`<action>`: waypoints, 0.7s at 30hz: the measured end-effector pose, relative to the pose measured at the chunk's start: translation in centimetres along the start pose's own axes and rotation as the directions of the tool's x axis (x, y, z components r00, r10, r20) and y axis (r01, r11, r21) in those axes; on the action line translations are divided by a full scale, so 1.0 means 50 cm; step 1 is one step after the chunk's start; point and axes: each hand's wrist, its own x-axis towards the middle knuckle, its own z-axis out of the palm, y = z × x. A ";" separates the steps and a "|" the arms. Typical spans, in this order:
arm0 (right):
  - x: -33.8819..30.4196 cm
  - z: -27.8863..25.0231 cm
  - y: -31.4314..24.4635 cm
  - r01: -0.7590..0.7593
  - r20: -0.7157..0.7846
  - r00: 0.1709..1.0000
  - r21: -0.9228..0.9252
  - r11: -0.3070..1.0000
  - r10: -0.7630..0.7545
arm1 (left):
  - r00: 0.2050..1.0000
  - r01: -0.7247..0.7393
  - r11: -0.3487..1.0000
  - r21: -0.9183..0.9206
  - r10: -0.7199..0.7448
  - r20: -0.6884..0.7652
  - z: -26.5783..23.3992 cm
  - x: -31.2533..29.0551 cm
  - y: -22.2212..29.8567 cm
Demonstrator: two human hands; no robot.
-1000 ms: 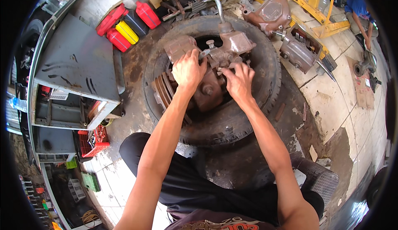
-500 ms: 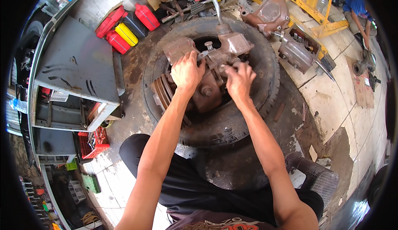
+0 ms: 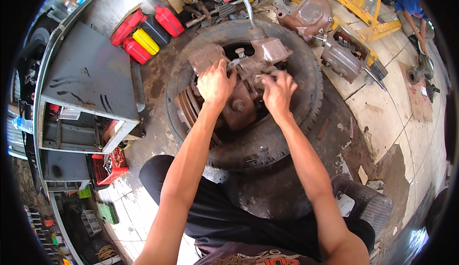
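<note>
A greasy brown metal gearbox-like assembly [image 3: 239,112] rests on a big tyre [image 3: 306,97] lying flat in front of me. Grooved rings show on its left side, and a long bent gear lever [image 3: 247,4] rises from its far end. My left hand [image 3: 216,84] grips the housing's left side with bent fingers, beside a small metal arm [image 3: 233,64]. On the right side of the same assembly, my right hand [image 3: 279,92] has its fingers curled together near a short round fitting [image 3: 268,69]. Slight blur covers those fingertips, and what they pinch is hidden.
A bell-shaped brown housing [image 3: 311,14] and an open gear case [image 3: 342,59] lie beyond the tyre at right. Red, yellow and black bottles [image 3: 146,40] stand far left, by a grey metal cabinet [image 3: 86,78]. Another person [image 3: 412,11] works at the far right.
My right hand's fingers have shifted slightly at the fitting. My left hand stays in place on the housing. The whole view has shifted a little.
</note>
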 end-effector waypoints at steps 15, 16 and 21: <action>-0.013 0.009 0.015 0.212 0.096 0.972 0.061 0.975 -0.217 | 1.000 -0.003 1.000 -0.006 0.003 0.007 -0.001 0.002 0.011; -0.007 0.005 0.012 0.117 0.068 0.991 0.025 0.993 -0.119 | 1.000 -0.006 1.000 -0.003 0.007 0.004 -0.001 0.001 0.008; -0.003 -0.002 0.015 0.181 0.066 0.981 0.015 0.983 -0.182 | 1.000 -0.001 1.000 0.004 0.001 0.010 0.000 0.000 0.007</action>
